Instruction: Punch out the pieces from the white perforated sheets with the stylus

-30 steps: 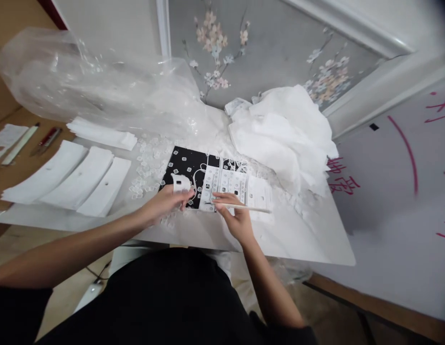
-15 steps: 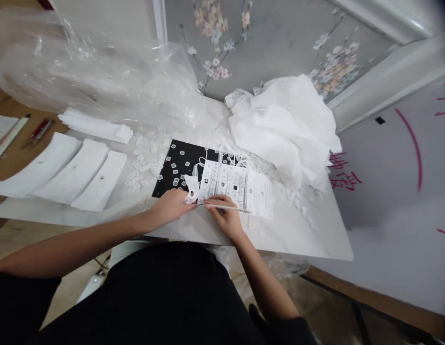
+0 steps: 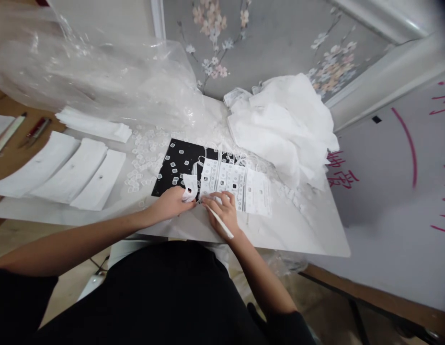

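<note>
My left hand (image 3: 172, 201) is closed on a bent piece of white perforated sheet (image 3: 189, 184) by the near edge of a black mat (image 3: 168, 165). Close beside it, my right hand (image 3: 224, 211) pinches a thin white pen-like tool (image 3: 222, 222), its tip pointing toward the left fingertips. Small clear squares with pale rims lie scattered on the mat. Right of my left hand, white strips printed with rows of dots and small square holes (image 3: 227, 184) lie partly over the mat. What the tool's tip touches is too small to make out.
Curved white strips (image 3: 64, 167) lie at the left, with a crumpled clear plastic sheet (image 3: 110, 86) behind. A heap of white sheets (image 3: 279, 129) stands at the back right. Many loose clear squares (image 3: 145, 153) cover part of the table. A whiteboard (image 3: 387, 215) borders the right side.
The tool in my right hand has swung from nearly level to slanting, its rear end now nearer my wrist. My right fingers have lifted and shifted slightly. My left hand stays nearly in place.
</note>
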### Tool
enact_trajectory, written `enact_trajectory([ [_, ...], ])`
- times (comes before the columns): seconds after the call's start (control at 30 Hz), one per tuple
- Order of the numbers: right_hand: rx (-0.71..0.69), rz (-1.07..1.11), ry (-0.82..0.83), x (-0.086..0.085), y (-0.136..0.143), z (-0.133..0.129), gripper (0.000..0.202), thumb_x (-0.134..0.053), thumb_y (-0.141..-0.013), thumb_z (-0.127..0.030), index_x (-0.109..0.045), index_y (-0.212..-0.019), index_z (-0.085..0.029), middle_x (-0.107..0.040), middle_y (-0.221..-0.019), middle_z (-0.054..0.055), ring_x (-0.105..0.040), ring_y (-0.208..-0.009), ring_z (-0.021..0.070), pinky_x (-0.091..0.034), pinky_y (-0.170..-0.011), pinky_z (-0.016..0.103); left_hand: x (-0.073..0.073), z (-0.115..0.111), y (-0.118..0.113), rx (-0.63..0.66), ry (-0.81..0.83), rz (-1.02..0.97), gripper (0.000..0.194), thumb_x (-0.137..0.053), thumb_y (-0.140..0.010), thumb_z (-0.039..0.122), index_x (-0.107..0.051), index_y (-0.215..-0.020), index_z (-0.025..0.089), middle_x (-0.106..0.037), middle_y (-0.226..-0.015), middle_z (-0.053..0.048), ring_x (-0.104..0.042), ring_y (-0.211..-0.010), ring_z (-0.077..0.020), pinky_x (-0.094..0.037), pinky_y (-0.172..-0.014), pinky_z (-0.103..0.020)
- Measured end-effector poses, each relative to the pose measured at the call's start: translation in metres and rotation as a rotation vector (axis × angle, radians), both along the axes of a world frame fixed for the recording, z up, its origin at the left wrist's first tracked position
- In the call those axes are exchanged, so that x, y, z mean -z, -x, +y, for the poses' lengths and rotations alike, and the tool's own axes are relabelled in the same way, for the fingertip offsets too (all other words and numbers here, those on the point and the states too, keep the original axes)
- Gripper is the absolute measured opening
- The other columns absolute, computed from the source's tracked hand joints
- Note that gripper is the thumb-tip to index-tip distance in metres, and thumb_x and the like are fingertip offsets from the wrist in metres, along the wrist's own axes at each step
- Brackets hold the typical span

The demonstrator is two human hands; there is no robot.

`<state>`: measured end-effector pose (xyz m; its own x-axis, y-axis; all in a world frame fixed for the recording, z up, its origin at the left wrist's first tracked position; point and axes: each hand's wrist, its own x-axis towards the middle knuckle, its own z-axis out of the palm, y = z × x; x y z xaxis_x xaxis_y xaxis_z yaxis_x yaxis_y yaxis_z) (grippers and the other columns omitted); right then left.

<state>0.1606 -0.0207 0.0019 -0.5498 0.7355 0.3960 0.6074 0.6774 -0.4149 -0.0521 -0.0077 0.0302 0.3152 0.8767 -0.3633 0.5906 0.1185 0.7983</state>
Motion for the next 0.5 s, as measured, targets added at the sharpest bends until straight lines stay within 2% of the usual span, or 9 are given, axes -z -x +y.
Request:
enact_trajectory([
  [0.07,0.075,0.03,-0.047,-0.005,-0.003,0.008,0.026,-0.05,-0.093,-0.015,-0.065,-0.109,-0.029,-0.074,-0.097,0.002,-0.062,-0.102,0.0232,-0.034,-0.102,0.048,-0.003,0.0,0.002,-0.022,0.01,0.024,0.019,-0.06,-0.077,0.035,-0.067,-0.07,0.018,-0.06,-0.054,0.001,-0.055,-0.045,-0.0149,-0.039,-0.051,-0.024],
  [0.17,0.276,0.12,-0.115,-0.018,-0.022,0.036,0.023,-0.046,-0.094,-0.019,-0.068,-0.098,-0.025,-0.073,-0.092,0.004,-0.062,-0.094,0.0237,-0.04,-0.092,0.045,-0.004,-0.001,0.007,-0.04,0.041,0.029,0.018,-0.061,-0.075,0.034,-0.064,-0.069,0.017,-0.058,-0.05,0.001,-0.056,-0.044,-0.0156,-0.04,-0.048,-0.023],
  [0.23,0.423,0.149,-0.157,-0.031,-0.048,0.065,0.025,-0.044,-0.096,-0.024,-0.069,-0.096,-0.023,-0.072,-0.093,0.006,-0.061,-0.093,0.0245,-0.042,-0.091,0.045,-0.003,-0.002,0.012,-0.054,0.063,0.015,0.02,-0.061,-0.076,0.036,-0.062,-0.069,0.017,-0.057,-0.049,0.001,-0.055,-0.042,-0.0157,-0.04,-0.046,-0.023],
  [0.37,0.732,0.049,-0.26,-0.063,-0.118,0.13,0.038,-0.037,-0.097,-0.033,-0.07,-0.097,-0.014,-0.07,-0.099,0.014,-0.061,-0.102,0.0285,-0.041,-0.092,0.046,-0.001,-0.002,0.022,-0.065,0.07,-0.002,0.024,-0.06,-0.078,0.039,-0.061,-0.07,0.017,-0.058,-0.051,0.0,-0.056,-0.042,-0.0155,-0.041,-0.044,-0.023],
  [0.47,1.046,0.02,-0.348,-0.088,-0.163,0.162,0.046,-0.032,-0.099,-0.037,-0.069,-0.1,-0.009,-0.068,-0.096,0.019,-0.062,-0.098,0.0316,-0.042,-0.087,0.047,-0.001,-0.002,0.027,-0.06,0.07,-0.017,0.027,-0.058,-0.081,0.042,-0.061,-0.072,0.016,-0.056,-0.049,0.001,-0.054,-0.04,-0.0144,-0.04,-0.043,-0.022],
  [0.5,1.108,0.026,-0.385,-0.095,-0.175,0.168,0.046,-0.032,-0.099,-0.039,-0.067,-0.103,-0.01,-0.068,-0.096,0.019,-0.062,-0.099,0.032,-0.042,-0.086,0.047,-0.001,-0.001,0.028,-0.06,0.07,-0.026,0.027,-0.057,-0.082,0.042,-0.061,-0.074,0.017,-0.055,-0.048,0.001,-0.053,-0.04,-0.0141,-0.039,-0.042,-0.022],
])
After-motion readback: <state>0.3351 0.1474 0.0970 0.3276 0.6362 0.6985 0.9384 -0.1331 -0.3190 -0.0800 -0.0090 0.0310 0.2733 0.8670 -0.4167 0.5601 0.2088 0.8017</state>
